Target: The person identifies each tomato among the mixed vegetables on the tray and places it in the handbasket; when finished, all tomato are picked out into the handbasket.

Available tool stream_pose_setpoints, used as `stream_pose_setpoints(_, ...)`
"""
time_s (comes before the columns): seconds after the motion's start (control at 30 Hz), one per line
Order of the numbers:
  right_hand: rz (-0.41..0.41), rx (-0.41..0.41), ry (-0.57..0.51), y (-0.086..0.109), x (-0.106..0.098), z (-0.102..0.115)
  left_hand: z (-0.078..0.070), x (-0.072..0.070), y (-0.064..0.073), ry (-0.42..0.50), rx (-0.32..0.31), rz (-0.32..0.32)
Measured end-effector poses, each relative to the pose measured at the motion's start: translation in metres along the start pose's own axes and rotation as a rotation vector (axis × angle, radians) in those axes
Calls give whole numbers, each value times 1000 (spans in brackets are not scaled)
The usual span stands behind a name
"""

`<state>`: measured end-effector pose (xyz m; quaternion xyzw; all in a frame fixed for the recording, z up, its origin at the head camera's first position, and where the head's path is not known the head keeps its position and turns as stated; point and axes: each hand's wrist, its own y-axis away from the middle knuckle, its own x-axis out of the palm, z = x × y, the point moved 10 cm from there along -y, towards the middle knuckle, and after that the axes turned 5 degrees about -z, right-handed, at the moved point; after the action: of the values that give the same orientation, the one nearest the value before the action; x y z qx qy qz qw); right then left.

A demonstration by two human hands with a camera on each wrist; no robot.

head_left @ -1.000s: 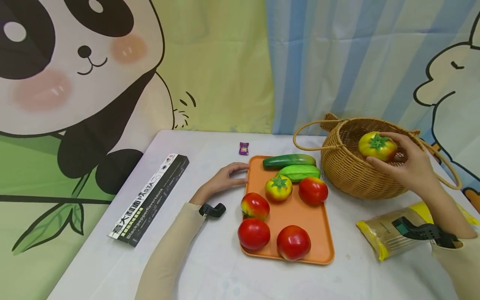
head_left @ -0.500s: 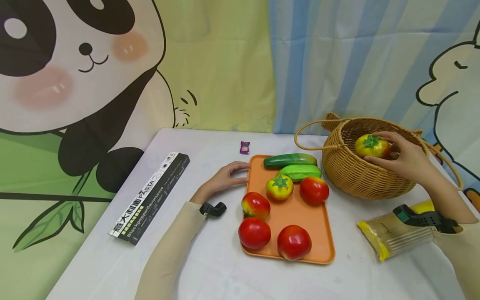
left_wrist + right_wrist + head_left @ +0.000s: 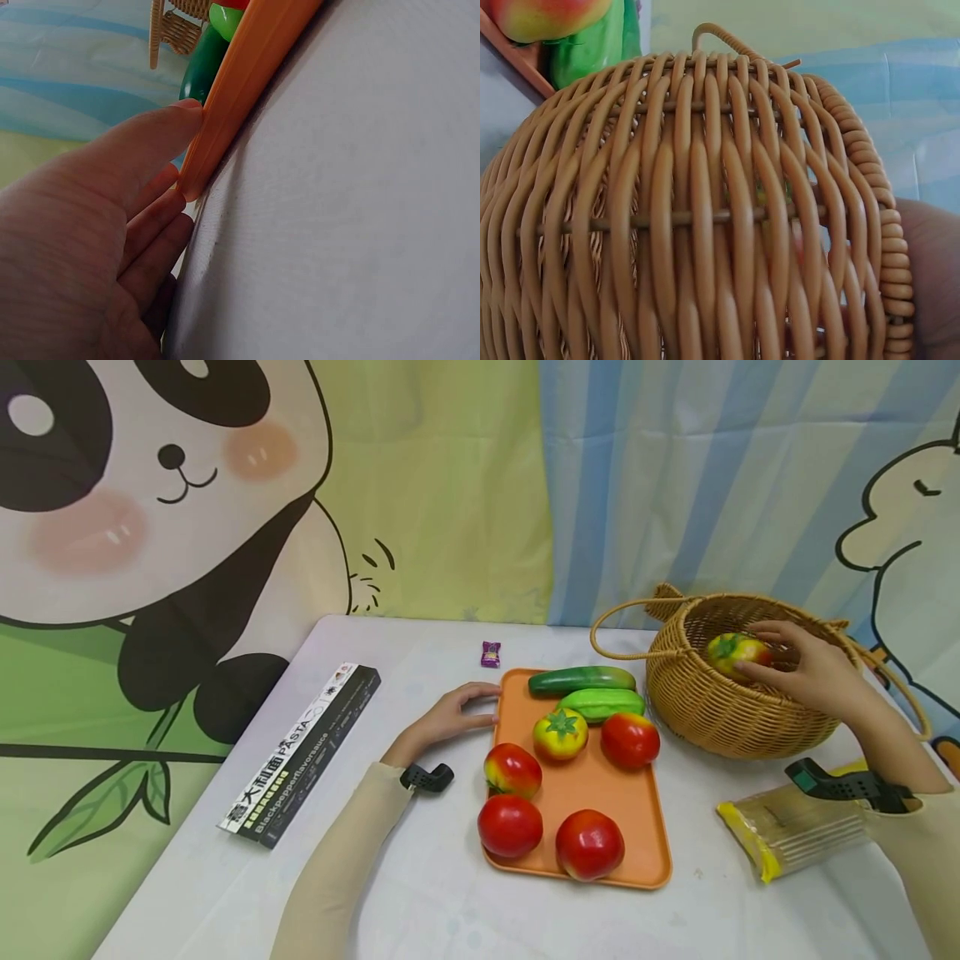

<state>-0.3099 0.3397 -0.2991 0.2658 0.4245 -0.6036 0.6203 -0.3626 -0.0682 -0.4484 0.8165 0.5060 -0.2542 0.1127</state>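
Observation:
My right hand (image 3: 821, 675) reaches over the basket's near rim, thumb and fingers round a yellow-red toy tomato (image 3: 735, 653) with a green leafy top. That tomato sits down inside the mouth of the wicker basket (image 3: 720, 714). In the right wrist view the basket's woven side (image 3: 682, 217) fills most of the picture and hides the fingers. My left hand (image 3: 448, 714) lies beside the orange tray (image 3: 558, 793), its fairly straight fingers at the tray's left edge. The left wrist view shows the thumb against the tray's side (image 3: 232, 97).
On the tray are several red and yellow tomatoes (image 3: 588, 845), a cucumber (image 3: 581, 680) and a lighter green ridged vegetable (image 3: 602, 704). A pasta box (image 3: 300, 756) lies left, a purple wrapped candy (image 3: 491, 654) behind the tray, a yellow-edged noodle packet (image 3: 791, 831) right.
My right hand has lowered the yellow-red tomato deeper into the basket's mouth and slightly left, and the tomato has tilted. My left hand stays at the tray's edge.

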Motion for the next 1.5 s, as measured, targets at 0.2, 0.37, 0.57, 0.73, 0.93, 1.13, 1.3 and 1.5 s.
stream_pose_setpoints(0.2,19,30,-16,1,5,-3,0,0,0,-1,8,2)
stream_pose_setpoints(0.37,9,21,-1,3,6,-3,1,2,0,-5,12,4)
stream_pose_setpoints(0.57,-4,19,-27,2,6,-4,0,0,0,-10,12,-1)
stream_pose_setpoints(0.73,-29,4,-63,3,7,-1,-1,-1,1,-12,15,-2)
stream_pose_setpoints(0.93,-90,-20,-88,7,3,3,-1,-2,1,-13,26,-4)
stream_pose_setpoints(1.13,-126,-12,-59,13,1,3,0,1,0,-3,17,3)
stream_pose_setpoints(1.3,-180,-29,-18,17,-1,5,1,3,0,-4,1,5)
stream_pose_setpoints(1.5,-279,-92,-32,23,-7,16,1,1,0,-6,-3,2)
